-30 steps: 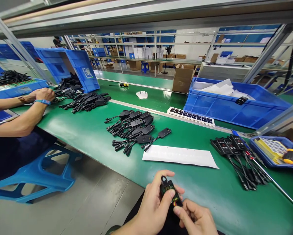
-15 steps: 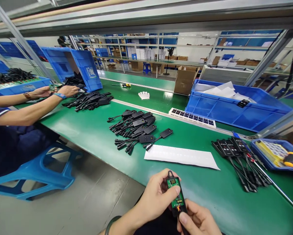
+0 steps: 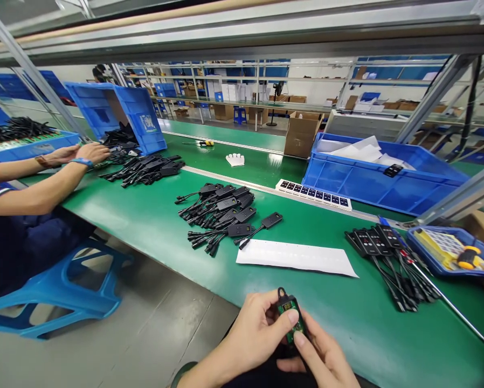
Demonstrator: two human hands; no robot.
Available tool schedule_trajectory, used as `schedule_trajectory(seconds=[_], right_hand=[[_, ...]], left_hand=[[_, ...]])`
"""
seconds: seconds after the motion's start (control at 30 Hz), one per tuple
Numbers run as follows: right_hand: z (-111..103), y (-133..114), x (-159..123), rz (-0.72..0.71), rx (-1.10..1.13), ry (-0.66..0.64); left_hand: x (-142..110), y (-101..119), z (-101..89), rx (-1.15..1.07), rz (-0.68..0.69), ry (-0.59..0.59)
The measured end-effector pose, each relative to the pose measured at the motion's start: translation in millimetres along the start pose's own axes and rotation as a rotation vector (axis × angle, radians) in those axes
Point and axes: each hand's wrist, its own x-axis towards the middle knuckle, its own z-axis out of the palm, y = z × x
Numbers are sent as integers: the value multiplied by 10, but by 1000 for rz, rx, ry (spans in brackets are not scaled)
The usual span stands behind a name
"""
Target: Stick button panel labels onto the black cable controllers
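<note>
Over the near edge of the green table, both hands hold a small black electronic controller (image 3: 287,306), its case uncovered on a green circuit board with a two-digit display. My left hand (image 3: 255,330) is closed around its left side, thumb pressed on the board. My right hand (image 3: 323,350) grips the lower part, its thumb on the board just below the left thumb; the cable end is mostly hidden. Beyond them lies a white paper strip (image 3: 296,257). A pile of black controllers with cables (image 3: 226,207) sits to its left, one controller (image 3: 271,220) apart from the rest.
At right, labelled controllers (image 3: 374,241) lie by a long metal rod (image 3: 452,304) and a blue tray (image 3: 415,248). Behind stand a blue bin (image 3: 347,180) and a label strip (image 3: 312,194). A co-worker's hands (image 3: 90,153) are at left, near a tipped blue crate (image 3: 151,126).
My right thumb has moved up from the cable end onto the circuit board. The co-worker's hands have shifted left, and the view has moved slightly.
</note>
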Motion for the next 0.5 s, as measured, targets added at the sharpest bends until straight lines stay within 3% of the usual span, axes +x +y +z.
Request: schedule_trajectory(seconds=[0.13,0.3,0.5], right_hand=[[-34,70,22,-64,-16,-27],[-5,117,47,-102,-33,-19],[8,-6,22,-5,-60,-35]], left_hand=[[-21,-97,32,106,-35,102],[-47,-146,75,226,28,201],[132,-46,15,-36,-128,75]])
